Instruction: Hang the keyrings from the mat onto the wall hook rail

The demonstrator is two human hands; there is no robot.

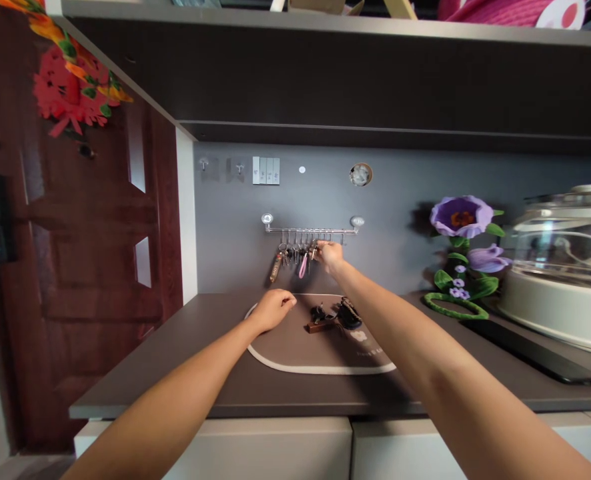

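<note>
My right hand point(331, 256) reaches up to the metal hook rail point(310, 231) on the grey wall, its fingers closed on keys point(314, 251) at the hooks. Left of it hang several other keys point(290, 253), a brown tag point(276, 267) and a pink strap point(303, 267). Above the near left part of the brown mat point(295, 353), my left hand point(274, 309) is held with its fingers curled; whether anything is in them is hidden. More keys with a brown fob point(320, 327) and a dark bundle point(348, 313) lie on the mat.
Purple artificial flowers point(461, 217), a black phone-like slab point(533, 350) and a domed clear-lidded appliance point(565, 253) stand or lie at right. A shelf point(325, 80) overhangs the counter point(175, 360). At left is a dark red door point(85, 280).
</note>
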